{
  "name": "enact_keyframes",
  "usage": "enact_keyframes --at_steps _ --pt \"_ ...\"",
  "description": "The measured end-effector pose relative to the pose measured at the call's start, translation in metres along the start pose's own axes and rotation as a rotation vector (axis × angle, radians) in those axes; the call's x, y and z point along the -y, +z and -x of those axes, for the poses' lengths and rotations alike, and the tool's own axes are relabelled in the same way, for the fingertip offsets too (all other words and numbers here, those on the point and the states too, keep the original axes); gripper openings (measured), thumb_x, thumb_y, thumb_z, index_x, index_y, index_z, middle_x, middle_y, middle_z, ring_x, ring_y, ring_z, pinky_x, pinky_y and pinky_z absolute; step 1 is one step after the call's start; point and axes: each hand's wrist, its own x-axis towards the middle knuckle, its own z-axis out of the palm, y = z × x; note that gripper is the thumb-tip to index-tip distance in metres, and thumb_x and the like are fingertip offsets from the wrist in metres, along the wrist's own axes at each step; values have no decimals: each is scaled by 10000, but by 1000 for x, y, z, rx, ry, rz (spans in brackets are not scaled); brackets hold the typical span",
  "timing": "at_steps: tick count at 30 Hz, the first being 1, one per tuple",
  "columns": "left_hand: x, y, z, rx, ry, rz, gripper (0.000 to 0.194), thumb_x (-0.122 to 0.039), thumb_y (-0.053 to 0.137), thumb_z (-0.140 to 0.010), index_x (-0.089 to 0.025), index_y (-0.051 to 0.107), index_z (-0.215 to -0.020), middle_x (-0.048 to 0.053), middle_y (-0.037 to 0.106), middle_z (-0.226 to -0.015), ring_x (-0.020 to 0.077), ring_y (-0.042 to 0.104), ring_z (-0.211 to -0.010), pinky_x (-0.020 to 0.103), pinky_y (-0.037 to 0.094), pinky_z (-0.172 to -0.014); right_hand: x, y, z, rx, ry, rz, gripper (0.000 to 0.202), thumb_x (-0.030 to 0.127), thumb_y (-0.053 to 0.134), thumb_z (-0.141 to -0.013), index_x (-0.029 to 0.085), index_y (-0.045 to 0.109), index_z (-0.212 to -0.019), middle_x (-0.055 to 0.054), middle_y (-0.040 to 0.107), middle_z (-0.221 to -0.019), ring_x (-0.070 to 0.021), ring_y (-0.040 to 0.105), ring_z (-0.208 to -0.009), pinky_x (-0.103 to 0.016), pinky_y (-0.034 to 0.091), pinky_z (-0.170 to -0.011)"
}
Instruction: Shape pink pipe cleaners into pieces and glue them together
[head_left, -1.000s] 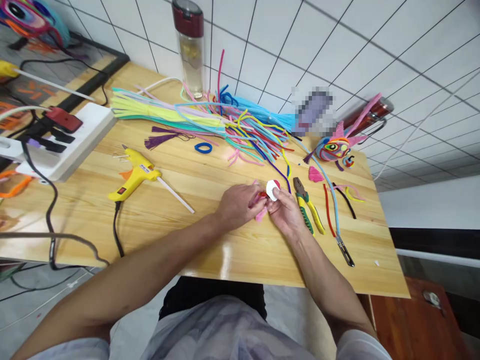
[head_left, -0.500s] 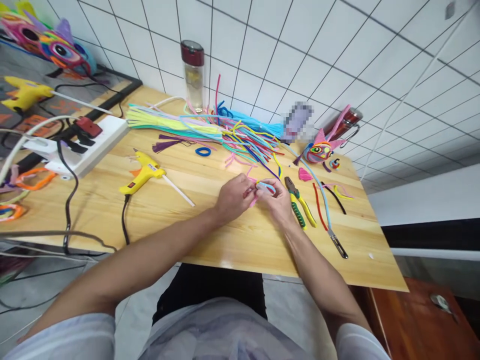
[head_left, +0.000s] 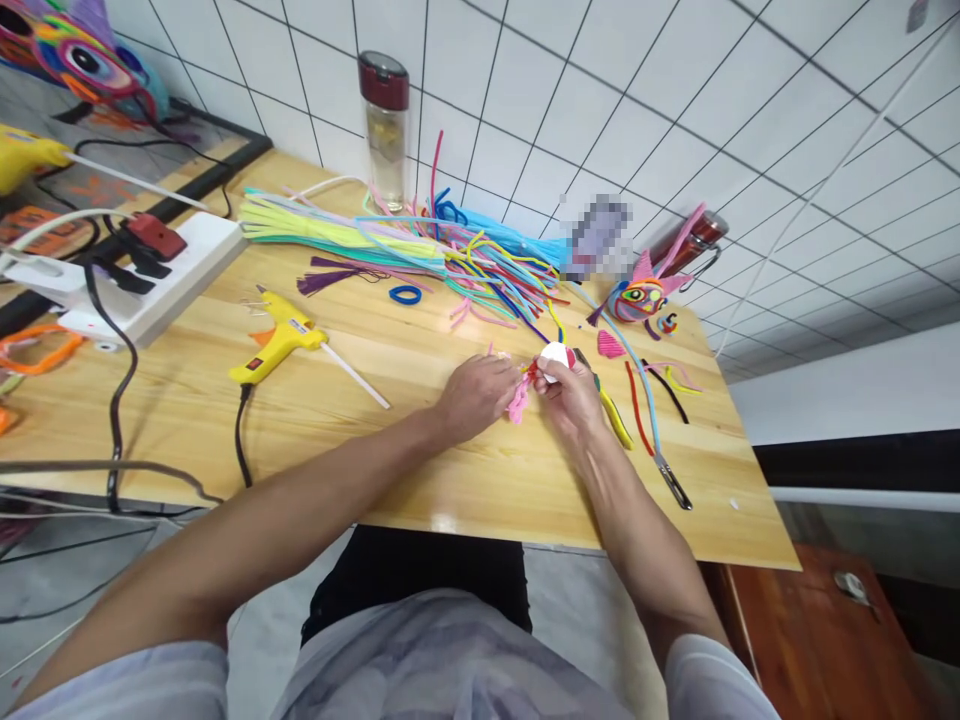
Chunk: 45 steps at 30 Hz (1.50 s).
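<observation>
In the head view, the white disc (head_left: 555,360) has turned since half a second ago: its light-blue side showed then, and now its white face does, with red at its right edge. The right hand (head_left: 574,395) has come over part of the pliers (head_left: 616,418), which lay fully in sight before.

The right hand holds the disc in a narrow pinch between thumb and fingers, above the middle of the table (head_left: 450,490). The left hand (head_left: 478,395) is just left of it, fingers drawn together beside the pink piece (head_left: 517,402); its thumb is hidden, so I cannot tell whether it grips. A bit of red (head_left: 531,374) shows between the hands.

Right of the pliers lie a red stem (head_left: 637,405), a blue stem (head_left: 651,405) reaching a metal tool (head_left: 673,484), and a black stem (head_left: 671,395). Farther off are a pink patch (head_left: 611,344) and a fish figure (head_left: 636,297). To the left lies the glue gun (head_left: 279,345); beyond it, the stem bundle (head_left: 337,235) stretches below the bottle (head_left: 384,140), with a blue ring (head_left: 405,295) on its near side.
</observation>
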Motion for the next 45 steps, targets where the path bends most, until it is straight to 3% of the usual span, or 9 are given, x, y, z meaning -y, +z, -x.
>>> enact_keyframes --at_steps 10,17,25,28,31,34,37,42,45 --pt "0 1 2 45 12 49 290 -172 450 -1056 -194 688 -891 82 722 -891 230 656 -913 376 431 -838 0 -14 -11 30 96 -34 281 229 918 -597 207 689 -758 27 662 -631 -91 557 -521 -217 497 -473" --pt "-2 4 6 50 -21 -13 258 -183 483 -1048 -205 709 -924 70 761 -904 227 691 -905 382 406 -803 32 -57 -31 -116 -87 -233 356 263 949 -618 222 646 -801 75 599 -640 -62 524 -546 -171 487 -488" --pt "4 9 7 -36 -184 29 134 -234 601 -981 -212 733 -976 64 782 -880 237 724 -899 357 444 -790 50 -52 -14 101 -88 -151 361 407 877 -713 225 714 -980 20 673 -777 -119 581 -653 -243 494 -550" --pt "5 9 7 -42 -192 43 116 -231 618 -958 -219 732 -978 58 787 -880 235 726 -875 347 449 -776 61 -80 -14 -20 -150 66 320 398 814 -718 214 690 -949 8 663 -754 -133 565 -624 -260 460 -538" --pt "5 10 7 -45 -182 39 113 -226 613 -947 -220 726 -938 58 783 -858 244 723 -841 353 442 -752 75 -132 -19 -347 -296 545 253 346 755 -732 220 672 -936 -5 681 -755 -175 605 -648 -310 492 -612" --pt "5 9 6 -29 -179 34 121 -204 605 -930 -224 711 -875 46 746 -769 238 706 -776 349 427 -722 90 -191 -34 -664 -380 1009 200 343 706 -774 203 703 -917 -41 689 -774 -258 665 -789 -439 558 -839" --pt "5 7 5 -30 -174 35 98 -206 626 -916 -229 715 -882 39 740 -752 231 698 -752 343 418 -707 96 -232 -58 -842 -440 1227 288 286 588 -856 145 753 -1046 -167 741 -1004 -343 676 -1030 -563 498 -1049" --pt "6 7 7 -53 -169 48 119 -221 624 -937 -223 741 -953 39 785 -824 223 705 -756 347 427 -707 82 -245 -92 -555 -331 1254 542 232 620 -821 80 703 -1334 -268 646 -1431 -314 671 -1151 -515 482 -1127" --pt "7 8 7 -55 -160 56 136 -239 628 -945 -211 752 -996 43 794 -844 217 706 -758 346 447 -727 74 -241 -91 -571 -325 1181 539 265 611 -849 67 701 -1342 -271 664 -1431 -315 684 -1188 -513 490 -1128"
